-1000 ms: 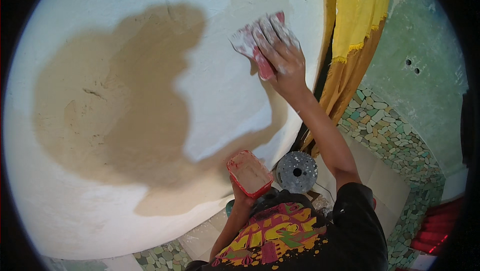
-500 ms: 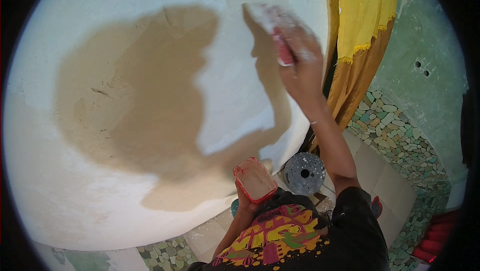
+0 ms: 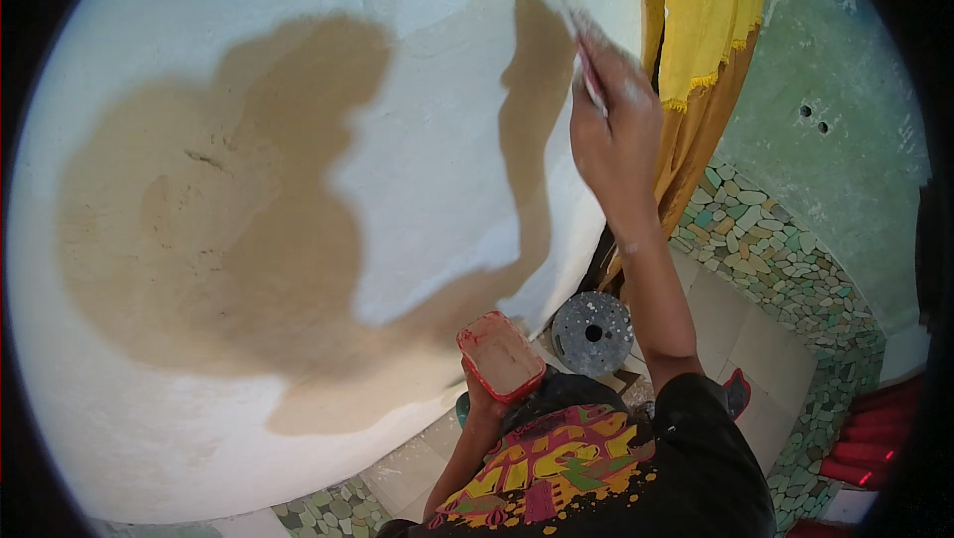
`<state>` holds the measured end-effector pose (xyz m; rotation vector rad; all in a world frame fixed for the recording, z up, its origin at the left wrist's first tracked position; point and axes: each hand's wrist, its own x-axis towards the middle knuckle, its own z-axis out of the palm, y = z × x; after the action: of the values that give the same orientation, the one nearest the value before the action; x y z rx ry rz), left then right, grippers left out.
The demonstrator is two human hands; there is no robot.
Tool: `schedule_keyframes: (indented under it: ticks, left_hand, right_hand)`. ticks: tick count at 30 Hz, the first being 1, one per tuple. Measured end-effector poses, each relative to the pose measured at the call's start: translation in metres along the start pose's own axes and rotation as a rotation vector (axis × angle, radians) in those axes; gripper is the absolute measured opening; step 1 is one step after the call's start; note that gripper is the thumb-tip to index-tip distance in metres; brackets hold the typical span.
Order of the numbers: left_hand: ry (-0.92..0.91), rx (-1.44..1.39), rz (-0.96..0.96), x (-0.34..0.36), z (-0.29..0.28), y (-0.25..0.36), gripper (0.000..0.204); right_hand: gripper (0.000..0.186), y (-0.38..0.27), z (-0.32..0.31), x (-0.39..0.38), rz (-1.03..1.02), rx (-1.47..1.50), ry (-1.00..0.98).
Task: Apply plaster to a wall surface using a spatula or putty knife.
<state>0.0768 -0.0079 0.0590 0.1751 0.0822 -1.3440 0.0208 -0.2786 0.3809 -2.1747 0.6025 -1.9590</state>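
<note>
My right hand (image 3: 616, 131) is raised at the upper right of the white curved wall (image 3: 437, 180), closed on a pink scraper (image 3: 590, 66) smeared with white paste. The scraper is seen nearly edge-on and blurred at its tip, near a paler damp-looking patch. My left hand (image 3: 481, 397) is low at the centre, fingers round a red rectangular container (image 3: 500, 354) holding pale beige paste. The shadow of my head and arm covers much of the wall.
A yellow cloth (image 3: 711, 21) over an ochre curtain (image 3: 696, 160) borders the wall's right edge. A speckled grey round object (image 3: 591, 316) with a centre hole stands below, on pale floor tiles (image 3: 755, 359) bordered by pebble tiling (image 3: 735, 220). Red fabric (image 3: 865, 429) is at lower right.
My right hand has moved right, and the scraper has turned from broadly facing the camera to nearly edge-on. My left hand and the container have moved only slightly.
</note>
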Motion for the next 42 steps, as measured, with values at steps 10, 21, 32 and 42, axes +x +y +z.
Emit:
schedule_keyframes:
  ticks: [10, 21, 32, 42]
  left_hand:
    - [0.096, 0.055, 0.052, 0.001, -0.028, 0.004, 0.061]
    - [0.129, -0.005, 0.035, 0.005, -0.016, 0.003, 0.051]
    - [0.026, -0.029, -0.007, 0.008, -0.034, 0.010, 0.059]
    - [0.094, 0.038, 0.004, 0.010, -0.040, 0.014, 0.058]
  right_hand:
    - [0.050, -0.055, 0.005, -0.072, 0.053, 0.199, -0.250]
    - [0.022, 0.022, 0.024, -0.021, 0.138, -0.240, 0.029]
    - [0.036, 0.043, -0.006, -0.011, 0.395, -0.220, 0.013]
    - [0.033, 0.009, 0.003, -0.033, -0.060, 0.080, -0.042]
